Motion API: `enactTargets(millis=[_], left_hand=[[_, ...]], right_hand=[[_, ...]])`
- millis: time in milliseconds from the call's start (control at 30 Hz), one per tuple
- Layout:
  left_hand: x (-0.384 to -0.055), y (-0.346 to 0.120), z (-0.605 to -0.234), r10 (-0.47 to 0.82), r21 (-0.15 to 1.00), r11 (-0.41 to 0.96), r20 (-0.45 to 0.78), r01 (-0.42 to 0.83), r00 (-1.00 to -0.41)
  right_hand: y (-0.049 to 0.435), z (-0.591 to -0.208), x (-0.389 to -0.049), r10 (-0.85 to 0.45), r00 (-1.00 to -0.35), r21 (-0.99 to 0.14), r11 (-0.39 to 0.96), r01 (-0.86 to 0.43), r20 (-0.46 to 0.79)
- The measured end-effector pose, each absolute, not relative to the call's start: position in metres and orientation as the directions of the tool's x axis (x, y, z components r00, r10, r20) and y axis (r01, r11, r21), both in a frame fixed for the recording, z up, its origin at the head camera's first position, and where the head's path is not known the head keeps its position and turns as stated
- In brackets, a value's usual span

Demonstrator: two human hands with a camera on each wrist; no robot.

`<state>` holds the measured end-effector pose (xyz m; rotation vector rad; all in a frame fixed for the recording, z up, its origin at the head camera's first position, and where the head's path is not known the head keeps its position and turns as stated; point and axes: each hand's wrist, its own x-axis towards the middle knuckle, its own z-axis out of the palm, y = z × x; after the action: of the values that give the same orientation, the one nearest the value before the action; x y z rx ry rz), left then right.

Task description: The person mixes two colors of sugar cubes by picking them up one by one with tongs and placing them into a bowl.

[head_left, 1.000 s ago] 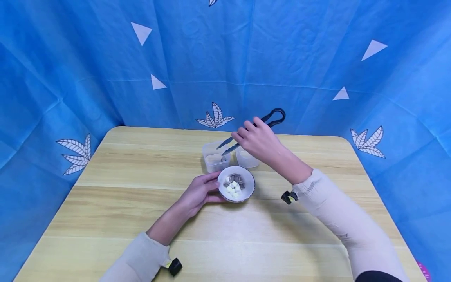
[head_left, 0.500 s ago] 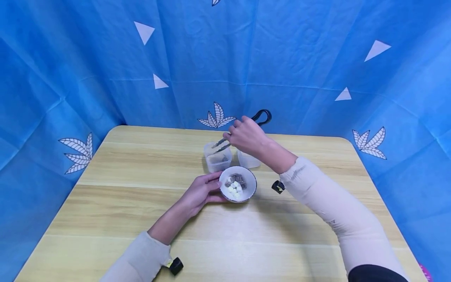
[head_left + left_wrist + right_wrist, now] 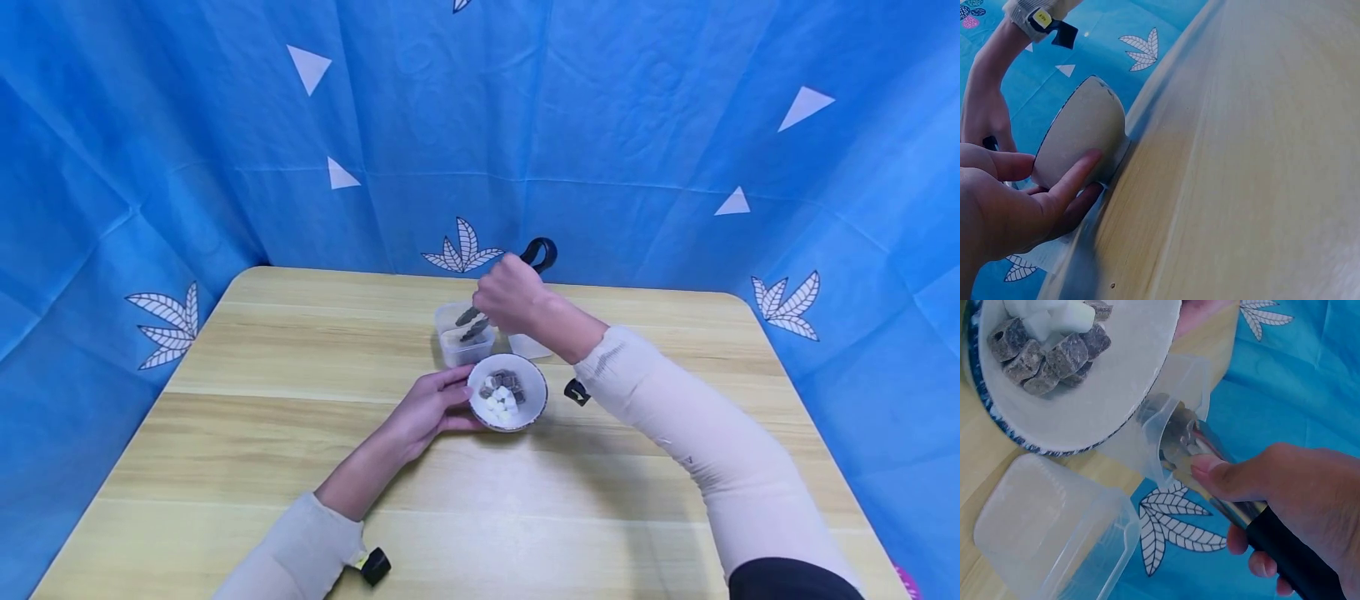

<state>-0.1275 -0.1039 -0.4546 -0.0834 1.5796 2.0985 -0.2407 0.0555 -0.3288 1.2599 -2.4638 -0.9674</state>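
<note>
In the head view my left hand (image 3: 423,412) holds a white bowl (image 3: 532,392) with a dark patterned rim, thumb at the rim and fingers against its side. Brown cubes (image 3: 1066,356) and white cubes (image 3: 1075,317) lie in the bowl, clear in the right wrist view. My right hand (image 3: 513,292) grips tongs (image 3: 1294,556) with black handles and metal arms. Their tips reach into the left clear plastic container (image 3: 453,357), just behind the bowl. Whether the tips pinch anything cannot be told, since the container wall blurs them.
A second clear plastic container (image 3: 1029,506) stands beside the first, partly behind my right forearm in the head view. All stand on a light wooden table (image 3: 262,442). A blue patterned curtain (image 3: 420,108) hangs along the table's back and sides.
My right hand has moved left and tilted the tongs more steeply, their tips going from above the left container down into it. My left hand and the bowl stay nearly where they were.
</note>
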Motion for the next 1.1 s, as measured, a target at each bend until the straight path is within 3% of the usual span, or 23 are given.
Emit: enactTargets(millis=[533, 1100], left_hand=[[-0.127, -0.105, -0.453, 0.359, 0.885, -0.19, -0.34, -0.425, -0.869], [-0.127, -0.105, -0.453, 0.356, 0.886, -0.183, -0.345, -0.426, -0.869]], right_hand=[[0.038, -0.335, -0.238, -0.714, -0.667, 0.647, 0.41, -0.643, -0.211], [0.042, -0.347, -0.242, -0.729, -0.658, 0.657, 0.405, -0.636, -0.188]])
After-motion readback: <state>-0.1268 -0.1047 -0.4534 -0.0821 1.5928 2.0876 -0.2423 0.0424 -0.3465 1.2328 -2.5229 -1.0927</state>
